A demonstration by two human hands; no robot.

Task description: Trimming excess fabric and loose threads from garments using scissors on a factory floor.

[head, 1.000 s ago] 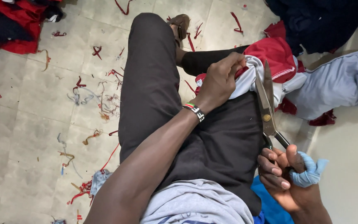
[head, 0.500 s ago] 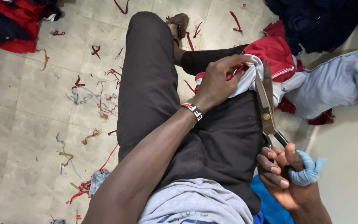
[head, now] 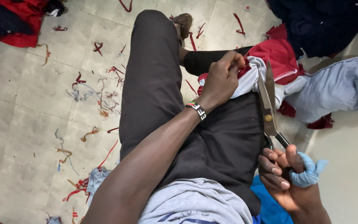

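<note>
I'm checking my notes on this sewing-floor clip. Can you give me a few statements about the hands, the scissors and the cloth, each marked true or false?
1. The right hand holds large scissors by the handles. True.
2. The left hand grips the white and red cloth. True.
3. The scissor blades are fully shut. False: they stand slightly apart, tips pointing at the cloth.
4. The left wrist is bare. False: it wears a beaded bracelet.
5. Thread and fabric scraps lie on the tiled floor. True.
6. The right hand wears a full blue glove. False: only a blue wrap covers one finger.
</note>
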